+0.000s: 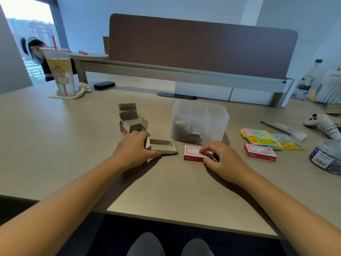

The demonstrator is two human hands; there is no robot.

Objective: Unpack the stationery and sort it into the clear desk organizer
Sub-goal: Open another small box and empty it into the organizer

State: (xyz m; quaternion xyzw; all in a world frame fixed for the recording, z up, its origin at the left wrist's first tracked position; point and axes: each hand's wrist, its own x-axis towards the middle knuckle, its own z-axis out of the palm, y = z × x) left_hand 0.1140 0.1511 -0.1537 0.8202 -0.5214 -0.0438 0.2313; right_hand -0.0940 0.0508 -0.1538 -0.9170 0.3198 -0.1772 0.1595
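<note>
Item: small red-and-white box (193, 154), flat on the bench (73, 145) just before the clear desk organizer (200, 122), unopened. Right hand (221, 159): fingertips pinching the box's right end, seemingly working the flap. Left hand (132, 148): curled on an emptied grey tray (163, 146), beside opened cartons (132, 119). Organizer: front-left compartments part filled with metal pieces. Unsorted, right: second red box (260, 152), sticky-note packs (262, 138). Risk: an abruptly released flap could scatter small contents across the bench.

You sit in an office, long shared desk (55, 145), brown partition screen (201, 45), city window (31, 28), another person (36, 52) working beyond it
</note>
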